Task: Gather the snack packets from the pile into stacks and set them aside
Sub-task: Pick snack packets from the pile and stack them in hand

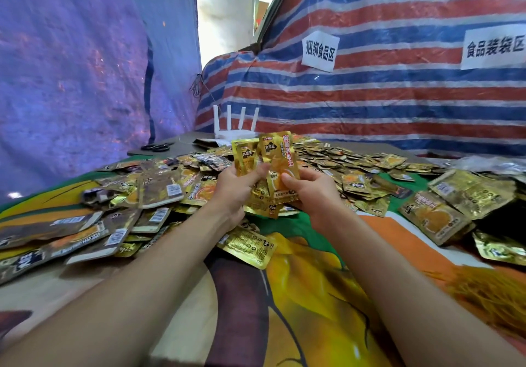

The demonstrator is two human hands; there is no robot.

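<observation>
Left hand (236, 188) and right hand (311, 193) both grasp a small stack of packets (277, 164), upright above the table (301, 287). Pile (336, 156) behind is large. Judged early: most packets ungathered, stack not yet set aside.

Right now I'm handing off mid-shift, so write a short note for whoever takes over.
Left hand and right hand both grip one bunch of gold packets, held upright above the cloth.
The pile lies behind and to both sides; a loose packet lies by the left wrist.
Done: one bunch partly gathered. No set-aside stack is clearly visible.
Left: square the bunch, set it aside, gather the rest.
</observation>
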